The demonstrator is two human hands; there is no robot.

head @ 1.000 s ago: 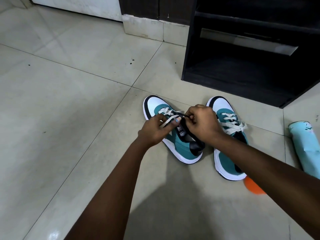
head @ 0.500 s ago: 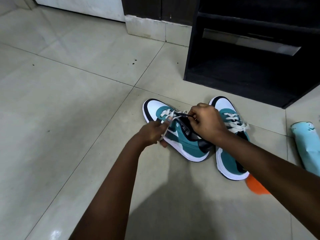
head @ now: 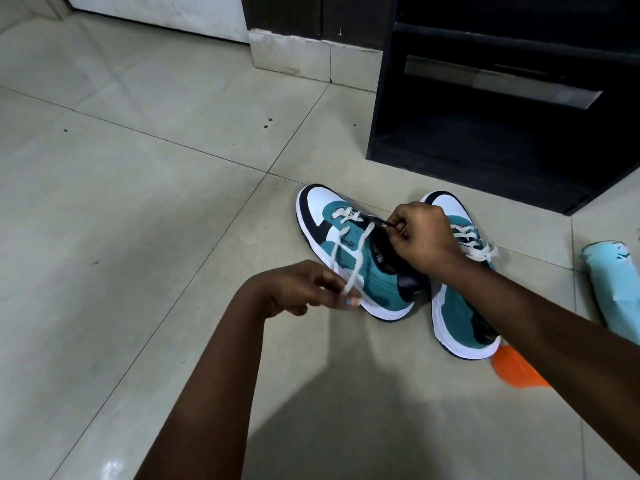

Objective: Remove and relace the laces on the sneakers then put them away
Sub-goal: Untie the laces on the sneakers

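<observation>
Sneakers (head: pixel 360 271) teal-white-black; laces (head: pixel 349 251) off-white; floor (head: pixel 138 202) beige.

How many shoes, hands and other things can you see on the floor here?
Sneakers: 2, the left one and the right one.
Hands: 2, left hand and right hand.
Black shelf: 1.
Light blue roll: 1.
Orange thing: 1.
Total: 7.

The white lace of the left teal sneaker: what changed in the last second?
The left hand pulled the white lace out toward the person, away from the teal-and-white left sneaker. The right hand kept pinching the sneaker's tongue. The right teal sneaker stayed laced.
</observation>
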